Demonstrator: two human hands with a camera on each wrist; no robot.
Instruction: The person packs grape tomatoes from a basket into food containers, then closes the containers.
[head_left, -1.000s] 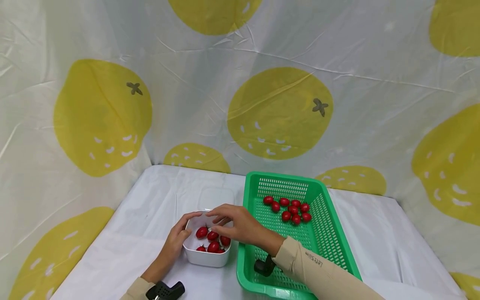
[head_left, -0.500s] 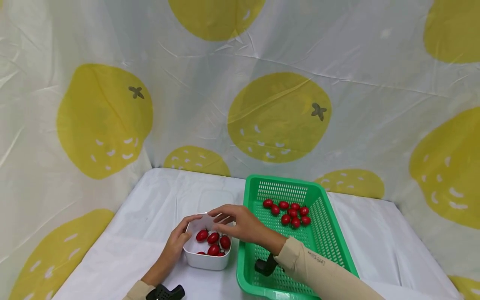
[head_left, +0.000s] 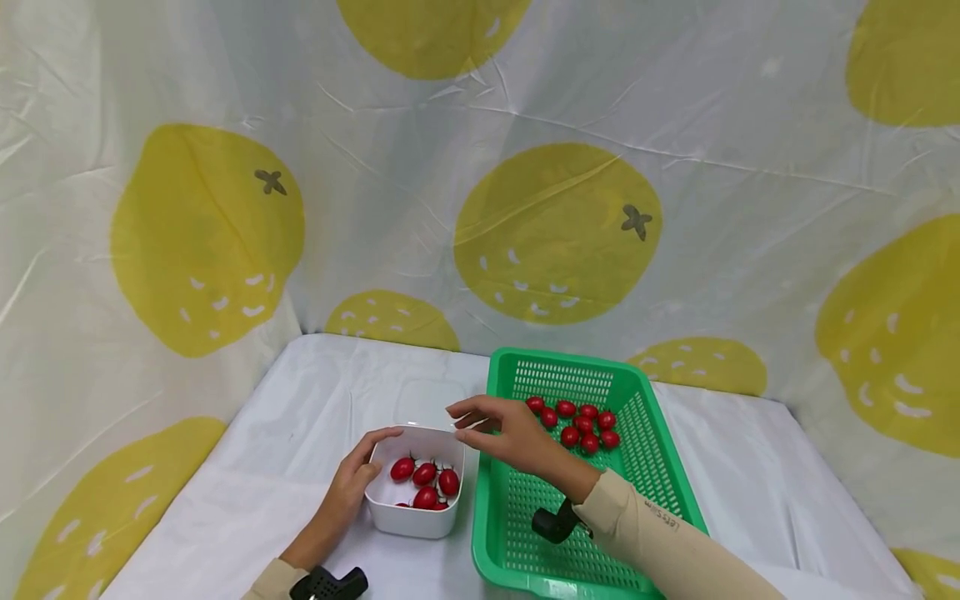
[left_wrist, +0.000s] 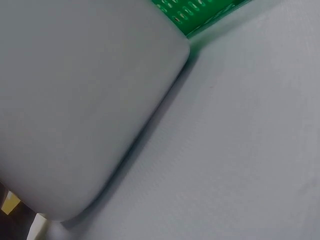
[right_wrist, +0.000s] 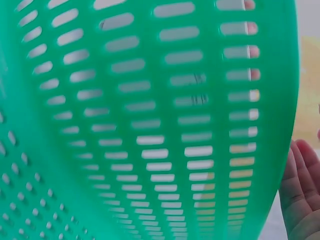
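A white square container (head_left: pixel 412 522) with several red cherry tomatoes (head_left: pixel 424 475) in it stands on the cloth. My left hand (head_left: pixel 352 479) grips its left side, thumb and fingers at the rim. In the left wrist view the container's pale wall (left_wrist: pixel 85 100) fills the upper left. My right hand (head_left: pixel 510 433) hovers over the left edge of the green basket (head_left: pixel 483 533), fingers loosely bent, with nothing seen in them. In the right wrist view the basket's slotted wall (right_wrist: pixel 210 110) hides much; part of the hand (right_wrist: pixel 302 195) shows at the right edge.
Several more cherry tomatoes (head_left: pixel 583 423) lie at the far end of the basket. Behind the container lies a clear, flat lid (head_left: pixel 431 400). A white cloth (head_left: pixel 285 433) covers the table, and a lemon-patterned curtain (head_left: pixel 390 208) stands behind.
My right hand has drawn back from above the container, moving right and slightly up to the basket's left edge. The left hand stays on the container, whose tomatoes are now less covered.
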